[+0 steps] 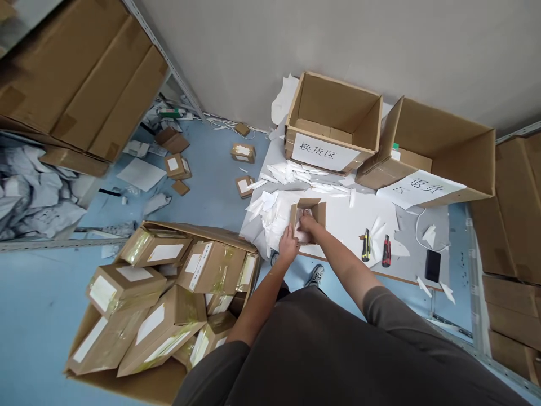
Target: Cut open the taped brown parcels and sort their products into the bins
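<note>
A small open cardboard box point(322, 213) stands at the near edge of the white-covered table, flaps up. My left hand point(288, 243) grips its left near side, fingers closed over the wall. Inside the box is my right hand point(307, 222), its fingers bent down against whitish, see-through wrapping. What those fingers hold cannot be made out at this size. Left of the box lies a heap of crumpled white paper point(274, 221). A yellow-and-black utility knife point(366, 245) and a red-and-black utility knife point(386, 251) rest to the right.
Two large open boxes with handwritten labels, a left one point(333, 101) and a right one point(448, 141), stand along the table's back. A phone point(432, 265) lies at the right. Left of me, a big carton point(169, 389) holds several taped parcels. Small boxes point(243, 153) and scraps litter the blue floor.
</note>
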Motion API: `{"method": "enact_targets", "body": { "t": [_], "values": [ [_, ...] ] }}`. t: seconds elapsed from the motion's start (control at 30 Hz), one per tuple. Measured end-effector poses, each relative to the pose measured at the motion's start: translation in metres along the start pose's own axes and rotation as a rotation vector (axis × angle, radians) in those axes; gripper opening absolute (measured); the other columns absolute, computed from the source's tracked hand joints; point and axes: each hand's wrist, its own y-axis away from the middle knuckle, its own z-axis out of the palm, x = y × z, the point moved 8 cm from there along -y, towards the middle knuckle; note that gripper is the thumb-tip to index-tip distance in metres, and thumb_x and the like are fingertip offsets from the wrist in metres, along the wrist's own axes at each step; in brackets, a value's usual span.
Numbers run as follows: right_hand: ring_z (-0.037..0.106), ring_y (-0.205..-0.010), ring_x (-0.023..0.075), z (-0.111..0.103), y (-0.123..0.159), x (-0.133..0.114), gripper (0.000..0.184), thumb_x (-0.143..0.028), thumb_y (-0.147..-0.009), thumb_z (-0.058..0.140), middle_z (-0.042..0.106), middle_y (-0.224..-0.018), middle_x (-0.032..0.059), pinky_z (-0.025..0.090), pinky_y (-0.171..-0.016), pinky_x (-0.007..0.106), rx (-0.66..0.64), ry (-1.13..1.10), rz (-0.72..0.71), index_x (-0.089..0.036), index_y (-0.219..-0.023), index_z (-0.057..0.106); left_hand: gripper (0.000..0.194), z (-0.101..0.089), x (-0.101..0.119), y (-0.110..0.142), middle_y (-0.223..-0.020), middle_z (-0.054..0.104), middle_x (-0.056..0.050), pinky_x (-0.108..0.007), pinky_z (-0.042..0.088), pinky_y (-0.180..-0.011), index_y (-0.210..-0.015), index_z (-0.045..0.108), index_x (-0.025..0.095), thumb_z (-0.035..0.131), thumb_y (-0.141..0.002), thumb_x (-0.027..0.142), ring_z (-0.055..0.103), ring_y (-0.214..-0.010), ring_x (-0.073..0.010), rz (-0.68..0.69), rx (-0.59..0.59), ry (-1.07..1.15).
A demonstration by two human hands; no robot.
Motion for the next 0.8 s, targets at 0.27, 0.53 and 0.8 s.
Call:
{"method": "enact_targets", "body": {
  "t": [0.27,0.53,0.8],
  "values": [
    [0.058,-0.134,0.0436,0.004,-0.005,-0.002,0.064,-0.014,-0.048,0.098,0.071,-0.13,0.0259,0.042,-0.117,0.05,0.018,-0.001,-0.024,-0.015,-0.107,0.074,0.019,0.003,-0.003,0.002,-0.177,0.03,-0.009,-0.055,0.044,-0.122,-0.107,0.081,0.019,0.071,-0.091,0.023,0.028,-0.162,-0.0375,-0.028,0.001,0.005],
    [0.075,-0.098,0.037,-0.032,0.0,-0.027,0.043,-0.007,-0.049,0.095,0.08,-0.093,0.0096,0.057,-0.089,0.041,-0.036,-0.033,-0.06,-0.021,-0.084,0.075,0.031,-0.01,-0.009,-0.016,-0.173,0.036,-0.015,-0.051,0.051,-0.114,-0.117,0.082,0.015,0.065,-0.091,0.02,0.033,-0.156,-0.0399,-0.131,-0.057,-0.062],
    [0.07,-0.11,0.0342,-0.137,0.032,-0.073,0.041,-0.015,-0.061,0.095,0.079,-0.109,0.0066,0.053,-0.094,0.037,0.114,-0.018,-0.25,-0.024,-0.097,0.076,0.042,-0.048,-0.035,-0.028,-0.169,0.037,-0.023,-0.046,0.048,-0.115,-0.129,0.074,0.013,0.065,-0.088,0.016,0.04,-0.153,-0.0367,-0.222,-0.113,-0.077]
  ]
}}
